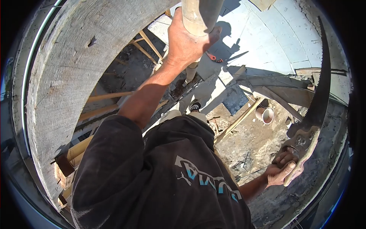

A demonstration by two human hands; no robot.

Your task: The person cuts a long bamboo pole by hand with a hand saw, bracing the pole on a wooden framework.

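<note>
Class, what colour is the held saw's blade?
The blade is dark grey, clearest in the head view.

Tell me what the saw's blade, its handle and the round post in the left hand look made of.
Saw blade: likely steel, dull and dark, thin with a toothed edge.
Handle: probably wood, worn, going by its pale tan edge and scuffed, darkened face.
Round post: smooth and pale with slight marks; wood or plastic, no clear grain settles it.

Left hand (188,42) outstretched — right hand (284,171) lower, curled.
</note>
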